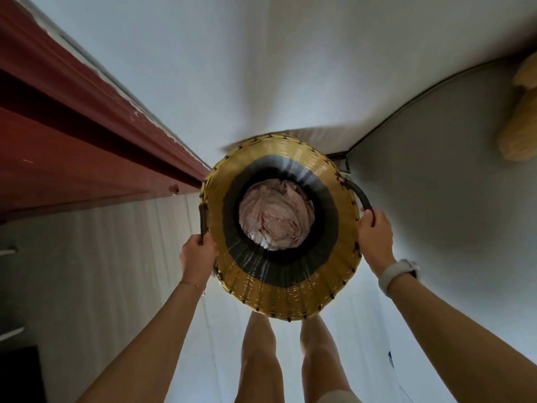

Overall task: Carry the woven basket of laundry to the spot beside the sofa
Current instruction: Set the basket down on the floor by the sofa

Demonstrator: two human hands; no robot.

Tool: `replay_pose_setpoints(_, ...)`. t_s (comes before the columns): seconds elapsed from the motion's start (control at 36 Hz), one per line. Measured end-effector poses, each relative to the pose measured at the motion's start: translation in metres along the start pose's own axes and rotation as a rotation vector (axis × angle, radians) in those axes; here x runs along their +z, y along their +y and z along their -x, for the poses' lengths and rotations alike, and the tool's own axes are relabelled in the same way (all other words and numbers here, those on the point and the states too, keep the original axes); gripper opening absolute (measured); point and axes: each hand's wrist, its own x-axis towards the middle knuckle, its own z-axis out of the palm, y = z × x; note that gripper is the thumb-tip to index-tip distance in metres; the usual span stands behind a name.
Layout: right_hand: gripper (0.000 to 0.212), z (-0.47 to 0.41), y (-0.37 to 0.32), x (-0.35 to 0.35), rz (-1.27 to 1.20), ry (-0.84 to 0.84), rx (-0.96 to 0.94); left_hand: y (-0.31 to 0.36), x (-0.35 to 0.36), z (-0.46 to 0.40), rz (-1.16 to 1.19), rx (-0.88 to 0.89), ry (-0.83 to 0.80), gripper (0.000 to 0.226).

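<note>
A round woven basket (290, 289), yellow with a dark band inside, hangs above the pale floor in front of my legs. Crumpled pink laundry (276, 216) fills its bottom. My left hand (197, 257) is closed on the dark handle at the basket's left rim. My right hand (374, 237), with a white watch on the wrist, grips the dark handle on the right rim. The grey sofa (436, 199) lies just right of the basket, its dark-piped corner close to the basket's far right side.
A dark red cabinet or door (72, 141) runs along the left. Below it stands a pale wall or cupboard front (101, 271). A yellow knitted cushion (520, 126) rests on the sofa at the far right. White floor (232, 82) stretches ahead.
</note>
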Motion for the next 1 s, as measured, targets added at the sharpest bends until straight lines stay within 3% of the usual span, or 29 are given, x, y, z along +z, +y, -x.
replay_pose_setpoints(0.17,0.047,0.021,0.023,0.008,0.010,0.144,0.081,0.022,0.005,-0.018,-0.382,0.176,0.031,0.053)
replay_pose_setpoints(0.31,0.055,0.036,0.069,0.031,0.083,0.044,0.304,0.044,0.027,-0.054,-0.663,0.403,-0.053,0.063)
replay_pose_setpoints(0.42,0.050,0.028,0.093,0.054,-0.049,-0.037,0.510,0.052,0.042,-0.094,-0.673,0.375,-0.047,0.070)
replay_pose_setpoints(0.5,0.039,0.018,0.100,0.063,-0.073,0.022,0.584,0.053,0.046,-0.118,-0.747,0.316,0.032,0.072)
replay_pose_setpoints(0.67,0.034,-0.003,0.096,0.046,-0.027,0.114,0.437,0.039,0.048,-0.118,-0.595,0.298,-0.018,0.044)
replay_pose_setpoints(0.89,0.033,-0.063,0.037,0.015,0.007,0.047,0.150,-0.023,0.046,-0.070,-0.410,-0.166,-0.114,0.047)
replay_pose_setpoints(1.0,0.035,-0.089,0.019,0.012,0.022,-0.003,-0.003,-0.034,0.045,-0.062,-0.348,-0.182,-0.144,0.041)
